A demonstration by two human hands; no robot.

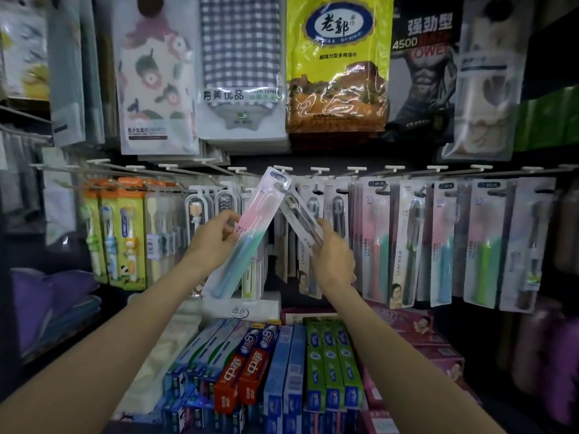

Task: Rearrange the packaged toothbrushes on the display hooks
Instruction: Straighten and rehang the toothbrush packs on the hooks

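Two hands are up, the left hand (216, 238) and the right hand (333, 252), and each holds one toothbrush pack: a pink and green pack (250, 227) and a dark pack (302, 214). Far above hang five towel bags (338, 64). Near, two red toothpaste boxes (247, 364) and three green boxes (332, 364) lie.

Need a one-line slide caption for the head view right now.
Left hand holds a pink-and-teal toothbrush pack, right hand a dark toothbrush pack, tops meeting below the display hooks.
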